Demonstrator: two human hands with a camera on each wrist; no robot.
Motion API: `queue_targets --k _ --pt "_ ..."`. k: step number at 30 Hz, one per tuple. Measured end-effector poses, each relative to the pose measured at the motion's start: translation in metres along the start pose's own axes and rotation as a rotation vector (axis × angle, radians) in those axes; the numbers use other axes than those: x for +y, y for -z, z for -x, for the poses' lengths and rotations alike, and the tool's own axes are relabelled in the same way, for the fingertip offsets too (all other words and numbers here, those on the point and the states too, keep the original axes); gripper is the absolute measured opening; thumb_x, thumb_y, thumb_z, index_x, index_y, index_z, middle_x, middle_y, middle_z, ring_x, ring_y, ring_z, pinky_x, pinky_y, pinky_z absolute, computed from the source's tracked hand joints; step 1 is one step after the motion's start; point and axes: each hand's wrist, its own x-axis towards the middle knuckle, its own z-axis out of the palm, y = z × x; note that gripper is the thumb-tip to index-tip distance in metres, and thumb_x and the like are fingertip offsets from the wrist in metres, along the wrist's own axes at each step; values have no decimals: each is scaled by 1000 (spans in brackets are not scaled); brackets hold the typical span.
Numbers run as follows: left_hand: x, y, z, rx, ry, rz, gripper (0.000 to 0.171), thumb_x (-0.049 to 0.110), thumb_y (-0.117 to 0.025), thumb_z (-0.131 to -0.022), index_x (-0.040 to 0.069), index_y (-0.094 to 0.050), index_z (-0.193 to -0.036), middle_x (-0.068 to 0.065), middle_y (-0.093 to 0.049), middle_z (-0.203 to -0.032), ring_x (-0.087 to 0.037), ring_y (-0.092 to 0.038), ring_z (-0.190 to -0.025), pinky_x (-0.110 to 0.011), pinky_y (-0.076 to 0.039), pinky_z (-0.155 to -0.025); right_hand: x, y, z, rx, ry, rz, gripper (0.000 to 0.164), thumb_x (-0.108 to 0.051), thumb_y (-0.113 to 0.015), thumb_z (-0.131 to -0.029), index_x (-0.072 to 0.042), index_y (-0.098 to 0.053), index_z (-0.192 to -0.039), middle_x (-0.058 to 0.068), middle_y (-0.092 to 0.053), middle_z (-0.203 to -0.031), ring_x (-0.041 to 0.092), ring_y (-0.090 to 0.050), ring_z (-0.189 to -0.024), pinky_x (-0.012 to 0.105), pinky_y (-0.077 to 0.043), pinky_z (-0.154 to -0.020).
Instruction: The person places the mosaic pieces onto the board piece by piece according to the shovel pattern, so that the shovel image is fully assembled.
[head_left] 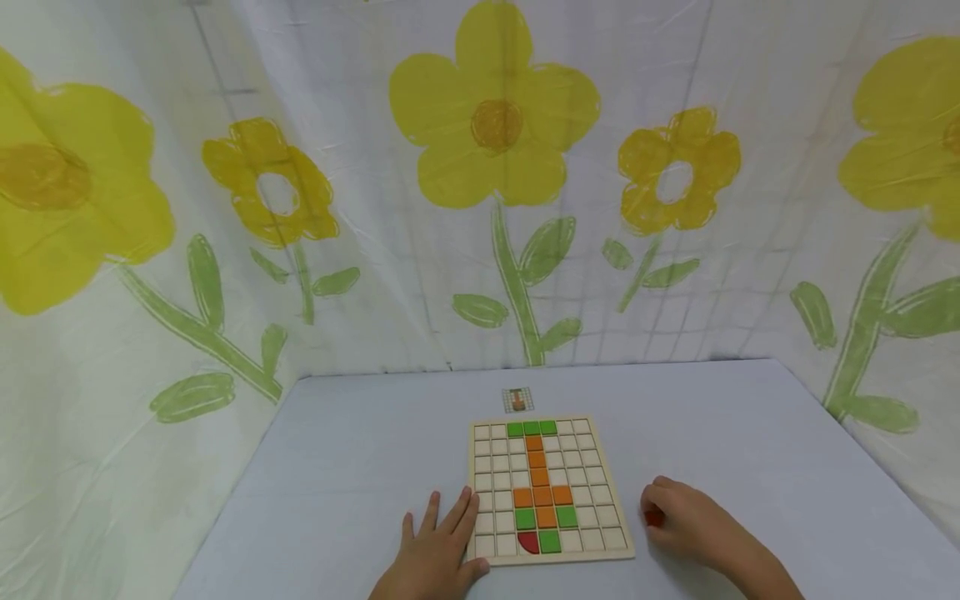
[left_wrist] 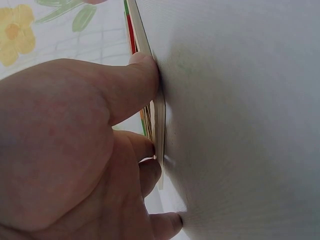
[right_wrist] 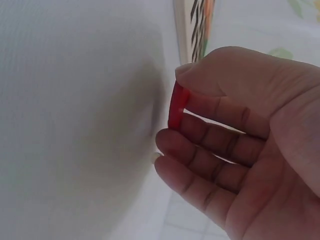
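Note:
A square wooden grid board lies on the table, with green, orange and red tiles set among pale cells. The orange tiles form a column with a short crossbar; a red quarter-round tile sits in the bottom row beside a green tile. My left hand rests at the board's lower left, fingers spread, thumb at the corner. Right of the board, my right hand pinches a red tile between thumb and fingers, close over the table.
Just beyond the board lies a small printed card with a grid picture. The table has a pale cloth. A white curtain with yellow flowers hangs behind and along the sides.

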Motion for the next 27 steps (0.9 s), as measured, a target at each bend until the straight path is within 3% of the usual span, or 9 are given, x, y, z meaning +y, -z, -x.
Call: queue_targets --k 4,10,16,27 --pt "1 0 0 -4 6 -3 87 56 -65 -90 11 -34 -157 -5 -27 -164 -51 -19 -145 -82 -16 -100 -6 0 0 6 53 -25 27 -4 -79 -75 -21 -59 -80 -15 -47 -78 1 -43 -70 26 -45 -61" --pt "2 2 0 -2 2 -5 86 55 -65 -90 11 -34 -157 -6 -27 -164 -52 -19 -145 -82 -16 -99 -13 -1 -3 -22 50 -53 27 -6 -81 -78 -23 -60 -79 -15 -47 -78 1 -43 -70 24 -43 -60" --pt "1 0 0 -5 9 -10 86 56 -65 -90 11 -34 -157 -6 -28 -164 -52 -20 -144 -82 -17 -100 -19 -4 -6 -48 100 -95 26 -8 -81 -77 -23 -61 -81 -16 -48 -79 0 -44 -71 24 -44 -61" --pt "0 -1 1 13 -2 -11 86 56 -64 -90 11 -34 -157 -6 -28 -163 -52 -21 -144 -82 -17 -99 -33 -14 -11 -57 169 -78 25 -6 -78 -78 -23 -60 -79 -18 -45 -78 0 -42 -69 21 -42 -60"
